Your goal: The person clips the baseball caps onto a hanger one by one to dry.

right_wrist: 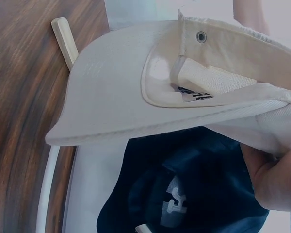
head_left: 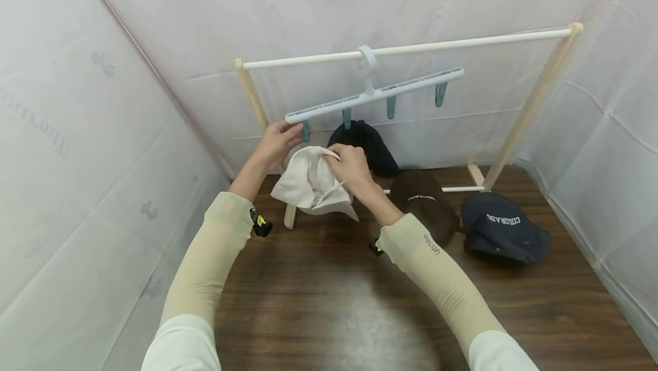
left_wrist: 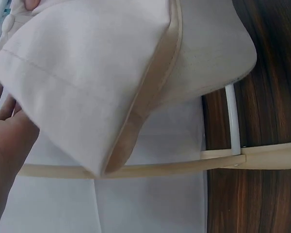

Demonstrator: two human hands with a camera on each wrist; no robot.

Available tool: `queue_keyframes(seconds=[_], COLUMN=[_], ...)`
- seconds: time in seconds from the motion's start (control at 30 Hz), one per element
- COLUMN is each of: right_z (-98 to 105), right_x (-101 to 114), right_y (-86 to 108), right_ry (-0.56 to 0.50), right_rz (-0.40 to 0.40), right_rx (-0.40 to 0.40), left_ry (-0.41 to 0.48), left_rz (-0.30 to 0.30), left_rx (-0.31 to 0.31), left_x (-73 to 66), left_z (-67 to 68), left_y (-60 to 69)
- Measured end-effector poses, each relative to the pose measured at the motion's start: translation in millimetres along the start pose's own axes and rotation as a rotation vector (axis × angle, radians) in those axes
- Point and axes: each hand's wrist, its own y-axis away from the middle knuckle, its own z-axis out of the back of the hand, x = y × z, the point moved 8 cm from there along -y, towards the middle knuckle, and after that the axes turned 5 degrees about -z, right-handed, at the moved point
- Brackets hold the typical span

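Observation:
A cream baseball cap [head_left: 313, 180] hangs from my right hand [head_left: 352, 168], whose thumb and fingers grip its upper edge. In the right wrist view the cap's brim [right_wrist: 104, 92] and pale inside show. My left hand [head_left: 277, 142] pinches the teal clip [head_left: 306, 131] at the low left end of a pale blue hanger [head_left: 370, 96]. The cap is just below that clip, apart from it in the head view. In the left wrist view the cap [left_wrist: 87, 68] hides most of the left fingers.
The hanger hooks over a white rail [head_left: 462, 44] on a wooden-legged rack, tilted left-down. More teal clips hang along it. A black cap [head_left: 367, 145] is behind the right hand. A brown cap [head_left: 424, 205] and a navy cap [head_left: 504, 228] lie on the dark wood surface [head_left: 319, 297].

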Motion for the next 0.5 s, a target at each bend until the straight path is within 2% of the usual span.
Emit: queue_keyframes(seconds=[0.2, 0.5], right_z=[0.1, 2.2], right_x=[-4.5, -8.1], right_y=[1.3, -0.5], right_ry=[0.003, 0.0], right_rz=[-0.016, -0.01], right_rx=[0.001, -0.028], left_ry=[0.062, 0.045], left_rz=[0.01, -0.04], left_rx=[0.002, -0.015], left_x=[-2.9, -16.1], left_z=[-0.6, -4.7], left_y=[5.0, 8.0])
